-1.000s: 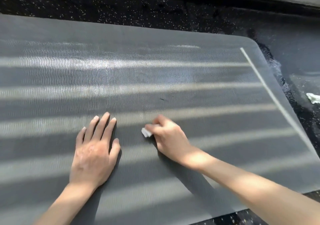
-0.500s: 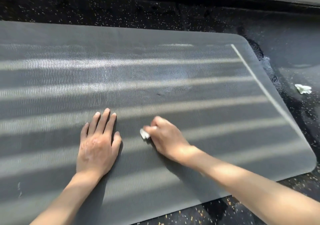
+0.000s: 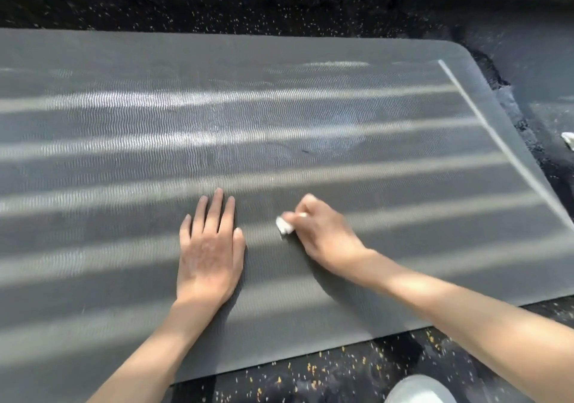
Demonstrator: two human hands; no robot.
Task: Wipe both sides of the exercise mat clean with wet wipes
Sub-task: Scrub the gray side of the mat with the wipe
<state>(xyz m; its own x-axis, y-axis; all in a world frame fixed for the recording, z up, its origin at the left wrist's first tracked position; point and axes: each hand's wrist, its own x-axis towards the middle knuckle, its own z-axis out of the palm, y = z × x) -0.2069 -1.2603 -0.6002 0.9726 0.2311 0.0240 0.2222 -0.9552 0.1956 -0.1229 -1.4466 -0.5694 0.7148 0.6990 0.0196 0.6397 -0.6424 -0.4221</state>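
A dark grey exercise mat with a wavy ribbed texture lies flat on the floor, crossed by bands of sunlight. My left hand rests palm down on it with fingers spread, holding nothing. Just to its right, my right hand is closed around a small white wet wipe, pressing it onto the mat. Only the wipe's left end shows past my fingers. A damp sheen marks the mat beyond my hands.
Black rubber floor with pale speckles surrounds the mat. A crumpled white wipe lies on the floor past the mat's right end. A pale grey rounded object, perhaps a shoe, shows at the bottom edge.
Both hands stay in nearly the same spot on the mat, the right still clutching the wipe. The camera has shifted, bringing the mat's near edge and the grey object into view.
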